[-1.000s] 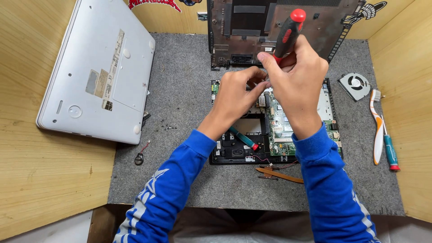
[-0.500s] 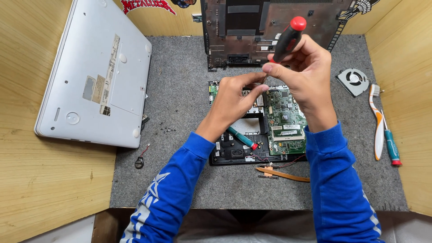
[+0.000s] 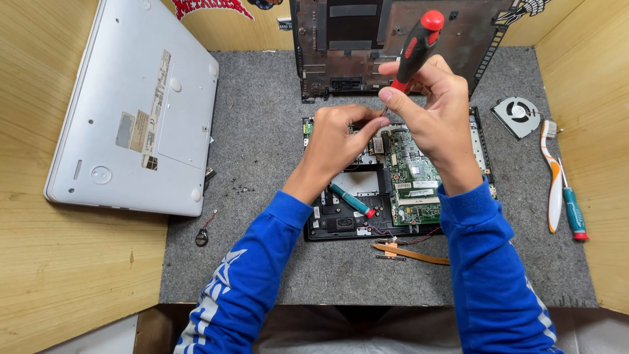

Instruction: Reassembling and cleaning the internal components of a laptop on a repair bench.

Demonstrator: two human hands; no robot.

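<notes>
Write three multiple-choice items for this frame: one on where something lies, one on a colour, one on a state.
1. Where does the loose cooling fan lie?
A. On the grey mat, far right
B. On the silver cover
C. Inside the open laptop

2. What colour is the handle of the screwdriver in the right hand?
A. Teal
B. Red and black
C. Yellow

3. How does the silver cover lie?
A. Standing on edge
B. Flat, beside the mat
C. Fitted on the laptop

Answers: 1 A, the fan rests beside the toothbrush. 2 B, the handle shows both colours. 3 B, it lies apart, left.
</notes>
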